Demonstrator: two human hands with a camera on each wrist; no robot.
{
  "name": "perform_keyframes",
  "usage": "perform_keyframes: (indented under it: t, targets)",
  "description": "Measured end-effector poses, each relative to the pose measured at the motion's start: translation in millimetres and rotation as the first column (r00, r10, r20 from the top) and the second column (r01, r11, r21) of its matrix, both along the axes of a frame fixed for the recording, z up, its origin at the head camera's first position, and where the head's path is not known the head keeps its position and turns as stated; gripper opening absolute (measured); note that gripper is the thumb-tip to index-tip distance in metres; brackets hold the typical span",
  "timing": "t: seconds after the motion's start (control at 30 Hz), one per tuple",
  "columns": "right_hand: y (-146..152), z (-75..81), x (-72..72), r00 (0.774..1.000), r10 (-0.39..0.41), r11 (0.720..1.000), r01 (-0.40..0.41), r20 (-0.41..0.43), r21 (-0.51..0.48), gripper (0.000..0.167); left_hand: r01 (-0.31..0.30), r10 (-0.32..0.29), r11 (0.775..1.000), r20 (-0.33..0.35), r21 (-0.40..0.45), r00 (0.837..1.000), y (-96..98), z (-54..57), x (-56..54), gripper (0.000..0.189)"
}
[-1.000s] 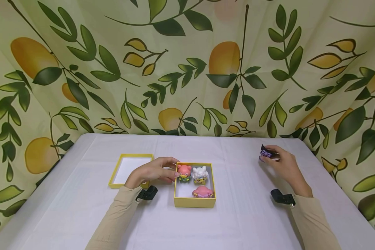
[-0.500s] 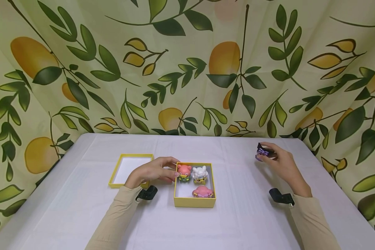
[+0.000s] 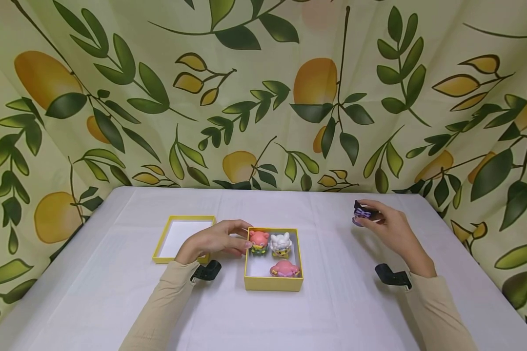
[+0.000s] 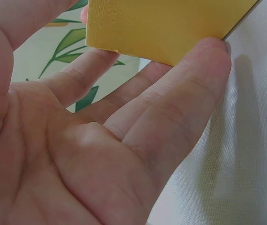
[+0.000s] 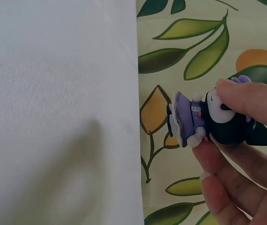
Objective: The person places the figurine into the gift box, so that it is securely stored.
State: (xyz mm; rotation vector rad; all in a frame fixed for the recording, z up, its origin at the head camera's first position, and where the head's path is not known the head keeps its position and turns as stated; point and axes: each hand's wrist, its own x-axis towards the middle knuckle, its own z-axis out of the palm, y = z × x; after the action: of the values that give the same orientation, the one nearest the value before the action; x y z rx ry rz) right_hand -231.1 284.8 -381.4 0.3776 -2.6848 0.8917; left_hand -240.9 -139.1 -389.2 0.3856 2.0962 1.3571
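My right hand [image 3: 393,231] pinches a small toy figurine [image 5: 192,119] between thumb and fingers, off the table at the right. The figurine has a black pointed hood, a white face and a purple dress. At the centre, my left hand [image 3: 215,239] grips the left side of a shallow yellow box [image 3: 272,284], its thumb over the rim and its fingers against the outside. Three more figurines are inside: a coral-pink one [image 3: 259,240] at back left, a white one [image 3: 282,243] at back right, and a pink one [image 3: 284,269] along the front right.
A yellow-rimmed lid [image 3: 161,243] with a white inside lies left of the box, partly behind my left hand. White cloth covers the table [image 3: 334,312]. A curtain [image 3: 263,112] printed with fruit and leaves hangs behind it.
My right hand has moved slightly left with the figurine, towards the box. The left hand, the box and its contents stay in place.
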Motion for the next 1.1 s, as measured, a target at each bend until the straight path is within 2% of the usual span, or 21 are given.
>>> perform_keyframes:
  t: [0.53, 0.93, 1.1]
  targets:
    - [-19.8, 14.1, 7.1, 0.997, 0.079, 0.996, -0.079, 0.014, 0.039, 0.047, 0.003, -0.003, 1.0, -0.002, -0.002, 1.0, 0.6, 0.0, -0.8, 0.054]
    - [-30.6, 16.4, 10.4, 0.993, 0.114, 0.993, -0.113, -0.038, 0.022, 0.045, -0.015, 0.015, 1.0, 0.003, -0.019, 1.0, 0.8, -0.6, -0.4, 0.055]
    - [-38.8, 20.5, 13.9, 0.992, 0.122, 0.992, -0.122, -0.033, 0.021, 0.046, -0.008, 0.008, 1.0, 0.001, -0.018, 1.0, 1.1, 0.5, -0.1, 0.054]
